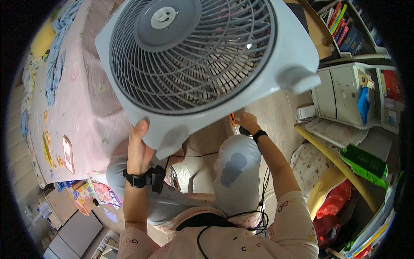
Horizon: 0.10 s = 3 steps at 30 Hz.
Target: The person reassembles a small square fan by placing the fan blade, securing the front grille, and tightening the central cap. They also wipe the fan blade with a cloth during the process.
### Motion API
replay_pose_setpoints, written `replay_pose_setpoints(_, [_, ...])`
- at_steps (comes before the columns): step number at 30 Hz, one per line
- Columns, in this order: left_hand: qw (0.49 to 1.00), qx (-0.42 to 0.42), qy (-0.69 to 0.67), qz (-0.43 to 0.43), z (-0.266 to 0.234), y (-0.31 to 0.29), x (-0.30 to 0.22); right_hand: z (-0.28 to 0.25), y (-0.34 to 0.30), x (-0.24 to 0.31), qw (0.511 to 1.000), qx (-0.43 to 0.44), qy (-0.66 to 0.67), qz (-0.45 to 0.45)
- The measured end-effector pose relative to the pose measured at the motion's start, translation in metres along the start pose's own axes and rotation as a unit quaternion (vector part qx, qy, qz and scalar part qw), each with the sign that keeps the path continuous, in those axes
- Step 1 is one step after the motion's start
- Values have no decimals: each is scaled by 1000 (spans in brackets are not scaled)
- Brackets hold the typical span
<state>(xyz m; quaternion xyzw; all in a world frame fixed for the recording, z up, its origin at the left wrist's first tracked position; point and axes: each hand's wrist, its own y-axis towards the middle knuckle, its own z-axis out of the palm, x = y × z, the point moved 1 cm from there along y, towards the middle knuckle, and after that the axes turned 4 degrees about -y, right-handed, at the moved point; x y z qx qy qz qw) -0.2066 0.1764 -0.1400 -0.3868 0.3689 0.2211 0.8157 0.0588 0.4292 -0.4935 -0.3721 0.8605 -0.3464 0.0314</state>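
A large grey-white box fan with a round spiral grille and a central knob fills the upper middle, tilted. My left hand is closed on its near left corner, thumb on the front face, other fingers hidden behind. Just beyond the fan's near edge, my right hand is closed around a slim orange tool that looks like a screwdriver. Its upper end is cut off from view by the fan. Two stubby feet stick out of the fan's near side, one of them the right foot.
To the left is a bed with a pink sheet and a phone on it. A white cabinet, a power strip and a yellow curved rail stand on the right. Black cables run across my lap.
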Motion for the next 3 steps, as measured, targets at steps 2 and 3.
replay_pose_setpoints(2, [1000,11,-3,12,-3,3,4,9,20,13,1000,-6,12,8])
replay_pose_setpoints(3, [1000,10,2,15,-5,9,6,14,31,18,999,46,0,23])
